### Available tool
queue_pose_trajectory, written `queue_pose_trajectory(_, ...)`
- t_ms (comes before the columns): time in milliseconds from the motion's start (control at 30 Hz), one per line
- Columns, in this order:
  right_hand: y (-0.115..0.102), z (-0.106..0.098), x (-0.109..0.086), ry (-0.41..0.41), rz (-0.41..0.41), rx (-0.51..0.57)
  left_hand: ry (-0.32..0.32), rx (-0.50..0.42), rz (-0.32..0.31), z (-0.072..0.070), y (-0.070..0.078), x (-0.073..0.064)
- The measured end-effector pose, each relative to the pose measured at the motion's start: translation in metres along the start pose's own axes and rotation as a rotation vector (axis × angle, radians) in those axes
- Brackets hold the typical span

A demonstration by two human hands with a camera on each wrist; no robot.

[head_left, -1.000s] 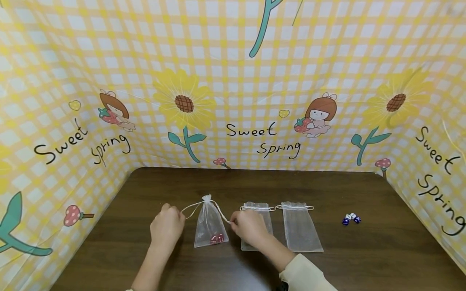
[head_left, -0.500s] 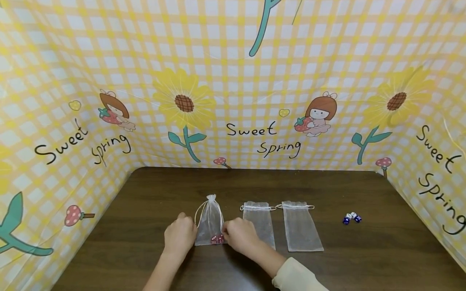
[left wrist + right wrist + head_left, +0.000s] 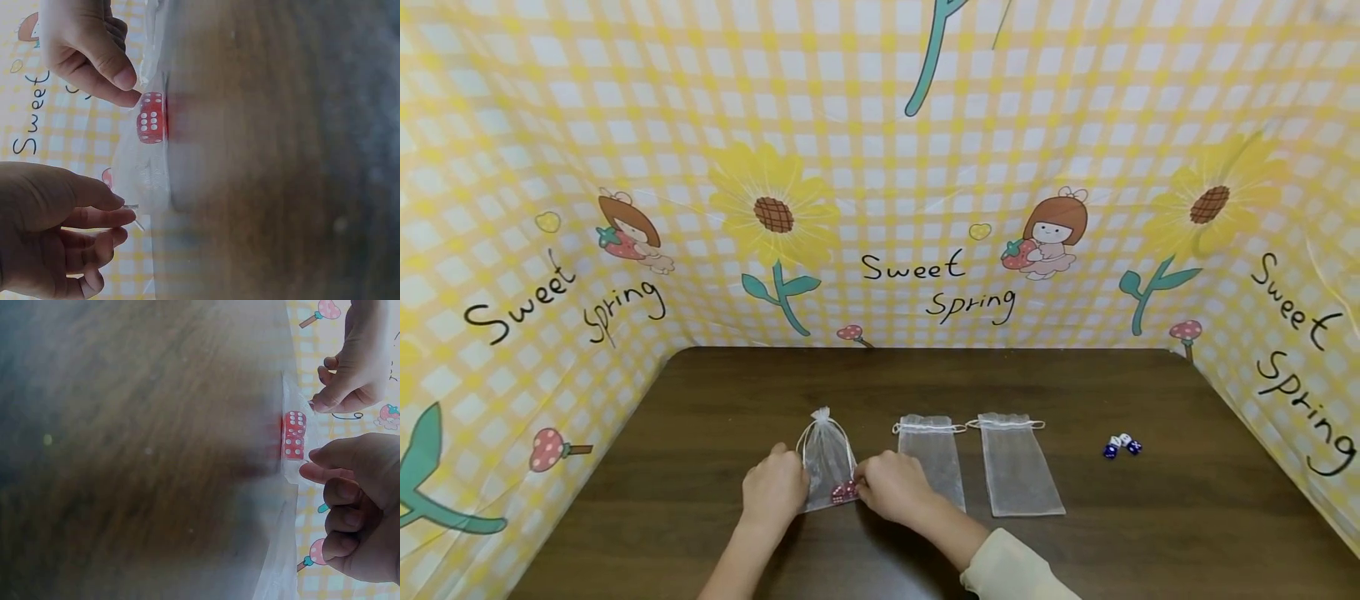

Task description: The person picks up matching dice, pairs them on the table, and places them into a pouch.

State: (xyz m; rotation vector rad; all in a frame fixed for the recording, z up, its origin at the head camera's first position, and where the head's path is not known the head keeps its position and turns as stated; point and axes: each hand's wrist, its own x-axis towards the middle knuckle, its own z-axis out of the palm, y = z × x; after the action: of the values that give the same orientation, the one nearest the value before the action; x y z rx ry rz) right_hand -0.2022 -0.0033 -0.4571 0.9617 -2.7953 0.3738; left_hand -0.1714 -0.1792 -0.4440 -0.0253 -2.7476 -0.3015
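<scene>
A sheer white drawstring bag (image 3: pixel 823 458) lies on the table with its neck gathered tight. Red dice (image 3: pixel 842 492) with white pips show through its lower right part; the right wrist view shows two of the dice (image 3: pixel 294 437) close up. At the bag's left edge, my left hand (image 3: pixel 773 486) pinches an end of the white drawstring (image 3: pixel 131 207) between thumb and forefinger. My right hand (image 3: pixel 895 487) is at the opposite edge, beside the dice, thumb and forefinger pinching the other cord end, which is mostly hidden by the fingers.
Two flat sheer bags lie to the right: the nearer bag (image 3: pixel 931 458), partly behind my right hand, and the farther bag (image 3: pixel 1021 471). Several blue and white dice (image 3: pixel 1123 446) sit further right. A patterned yellow checked cloth (image 3: pixel 880 167) walls the brown table (image 3: pixel 760 379).
Both hands have come inward and down from their wider spread, bringing the cords from stretched sideways to lying along the bag's sides. The bag has shifted slightly; the other bags stay put.
</scene>
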Motion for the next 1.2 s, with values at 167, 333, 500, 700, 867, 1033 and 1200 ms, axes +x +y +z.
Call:
queue_pose_trajectory(167, 0.002, -0.007, -0.001, 0.004, 0.03, 0.022, -0.016, 0.011, -0.001, -0.004, -0.001, 0.003)
queue_pose_trajectory(333, 0.009, -0.026, -0.004, 0.019, 0.056, 0.062, 0.033, 0.024, 0.035, -0.011, 0.004, 0.003)
queue_pose_trajectory(500, 0.026, -0.061, -0.009, 0.142, 0.113, 0.174, 0.1, 0.007, 0.147, -0.017, 0.022, -0.001)
queue_pose_trajectory(700, 0.044, -0.093, -0.024, 0.278, 0.196, 0.341, 0.006, -0.084, 0.386, -0.021, 0.05, -0.005)
queue_pose_trajectory(867, 0.068, -0.107, -0.046, 0.324, 0.319, 0.422, -0.164, -0.066, 0.616, -0.012, 0.072, -0.009)
queue_pose_trajectory(1033, 0.111, -0.115, -0.075, 0.368, 0.417, 0.376, -0.309, 0.04, 0.694, 0.001, 0.088, -0.015)
queue_pose_trajectory(1200, 0.158, -0.117, -0.11, 0.304, 0.546, 0.266, -0.468, 0.076, 0.669, 0.004, 0.097, -0.016)
